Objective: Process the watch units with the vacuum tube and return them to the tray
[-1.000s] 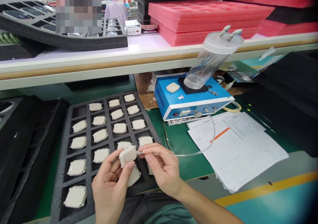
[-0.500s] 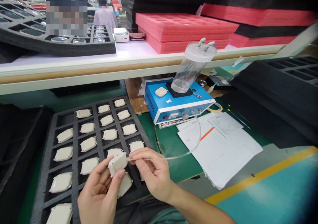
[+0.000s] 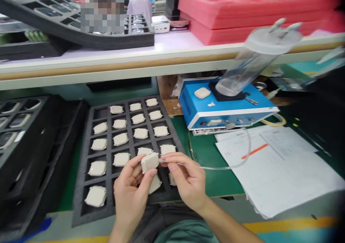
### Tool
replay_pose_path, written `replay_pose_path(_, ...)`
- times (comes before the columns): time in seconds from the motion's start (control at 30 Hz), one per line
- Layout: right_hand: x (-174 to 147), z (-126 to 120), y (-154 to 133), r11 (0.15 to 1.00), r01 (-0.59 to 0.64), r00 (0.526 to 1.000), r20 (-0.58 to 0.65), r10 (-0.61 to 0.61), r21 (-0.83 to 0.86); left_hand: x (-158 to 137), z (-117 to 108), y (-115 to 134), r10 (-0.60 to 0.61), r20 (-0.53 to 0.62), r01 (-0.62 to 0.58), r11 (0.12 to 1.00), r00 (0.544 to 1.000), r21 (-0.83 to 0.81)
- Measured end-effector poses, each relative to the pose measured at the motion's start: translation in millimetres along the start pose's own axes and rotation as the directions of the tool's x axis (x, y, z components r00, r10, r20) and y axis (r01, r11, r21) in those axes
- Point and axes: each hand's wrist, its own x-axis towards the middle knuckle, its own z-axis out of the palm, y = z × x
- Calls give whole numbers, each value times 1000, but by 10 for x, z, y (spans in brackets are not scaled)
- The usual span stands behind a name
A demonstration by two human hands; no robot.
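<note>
Between the thumb and fingers of my left hand (image 3: 132,187) is a cream-coloured watch case (image 3: 150,162), a rounded square with small lugs, held tilted. My right hand (image 3: 190,183) pinches the end of a thin clear tube (image 3: 215,168). Its narrow tip meets the right edge of the watch case; whether it enters the case is too small to tell. Both hands are over the near right part of a black foam tray (image 3: 78,207), where more such cases lie in compartments. From my right hand the tube curves up toward the front of a blue machine (image 3: 231,110).
A clear cylinder (image 3: 242,67) stands tilted in view on the blue machine, beside another cream case (image 3: 202,93). Papers (image 3: 285,171) lie at right. More black trays (image 3: 32,157) stand at left. A shelf (image 3: 172,51) above carries red foam trays (image 3: 229,24); people are beyond it.
The camera view has swung left, so everything appears farther right and stacked trays show at the left. My hands keep the same hold on the watch case and tube.
</note>
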Motion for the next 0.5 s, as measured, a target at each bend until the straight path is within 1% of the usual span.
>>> replay_pose_path(0.1, -19, 4, 2, 1000, -18, 1000, -1, 18, 17, -1, 4, 10, 26, 26, -26, 1000, 999, -9)
replay_pose_path(0.2, -14, 9, -7, 1000, -12, 1000, -4, 12, 3, -12, 12, 25, 14, 28, -13, 1000, 1000, -25)
replay_pose_path(0.37, 38, 8, -9, 1000, 14, 1000, 6, -14, -7, 0, -5, 25, -23, -42, 22, 999, 999, -27)
replay_pose_path(0.5, 78, 30, 42, 1000, 16, 1000, 7, -16, 5, 92, -14, -36, 16, -72, -13, 999, 997, 35)
